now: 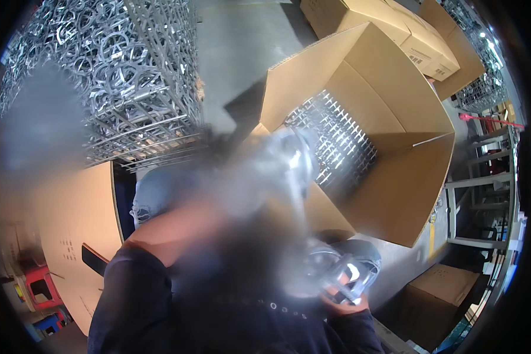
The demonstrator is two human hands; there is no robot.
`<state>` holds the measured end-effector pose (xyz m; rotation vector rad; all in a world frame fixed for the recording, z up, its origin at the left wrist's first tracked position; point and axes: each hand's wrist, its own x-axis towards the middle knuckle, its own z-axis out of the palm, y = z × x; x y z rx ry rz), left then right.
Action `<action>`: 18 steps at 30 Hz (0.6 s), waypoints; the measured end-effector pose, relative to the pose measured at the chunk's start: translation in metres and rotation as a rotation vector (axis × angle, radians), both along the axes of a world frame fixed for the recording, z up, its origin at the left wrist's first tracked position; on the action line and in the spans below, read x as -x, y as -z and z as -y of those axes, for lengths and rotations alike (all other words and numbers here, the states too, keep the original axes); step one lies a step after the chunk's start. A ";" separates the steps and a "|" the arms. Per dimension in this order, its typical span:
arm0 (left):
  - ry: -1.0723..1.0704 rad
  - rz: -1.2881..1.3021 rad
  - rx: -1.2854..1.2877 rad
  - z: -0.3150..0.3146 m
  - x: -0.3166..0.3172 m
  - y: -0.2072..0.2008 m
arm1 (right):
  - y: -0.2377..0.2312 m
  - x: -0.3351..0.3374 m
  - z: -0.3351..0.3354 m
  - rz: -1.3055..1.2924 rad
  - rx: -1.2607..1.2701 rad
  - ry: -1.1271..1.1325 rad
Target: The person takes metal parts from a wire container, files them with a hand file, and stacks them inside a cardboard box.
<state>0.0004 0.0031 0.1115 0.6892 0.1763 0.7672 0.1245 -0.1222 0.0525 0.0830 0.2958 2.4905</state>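
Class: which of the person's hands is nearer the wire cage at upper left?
Left. The left hand, blurred, is below and to the right of the cage in the picture; the right hand, holding a metal part, is farther off, lower and further right.

Part [363, 277] in my right hand [343, 304]: bare silver metal by its look, smooth, glossy, hard white glints. Rows [345, 138] in the box: same bright metal, finish partly lost to blur. Box [389, 88]: brown cardboard, matt, smooth-faced. Rings [115, 50]: silvery metal, shiny. Cage [165, 65]: metal wire, duller sheen. Floor [230, 53]: grey, smooth, faintly reflective; reads as concrete. My jeans [162, 186]: blue denim, frayed to rough pale threads. My sleeve [130, 295]: dark cloth, matt. Eyelets [286, 308]: shiny, metallic. Stool [42, 288]: red plastic, slight gloss.
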 end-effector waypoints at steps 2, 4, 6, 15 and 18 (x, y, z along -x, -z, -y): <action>0.006 -0.056 0.261 0.016 -0.005 0.006 | -0.001 -0.001 0.002 -0.020 0.017 0.001; 0.053 0.150 0.150 0.005 0.004 0.000 | -0.003 0.000 0.002 -0.043 0.025 -0.010; -0.040 0.140 0.325 -0.008 0.011 0.010 | -0.006 0.000 -0.001 -0.069 0.025 -0.033; -0.063 -0.318 0.069 -0.003 0.018 0.053 | -0.002 -0.004 0.005 -0.192 0.097 -0.092; -0.219 -0.037 0.169 -0.015 0.014 0.006 | -0.010 0.000 0.011 -0.001 -0.151 -0.103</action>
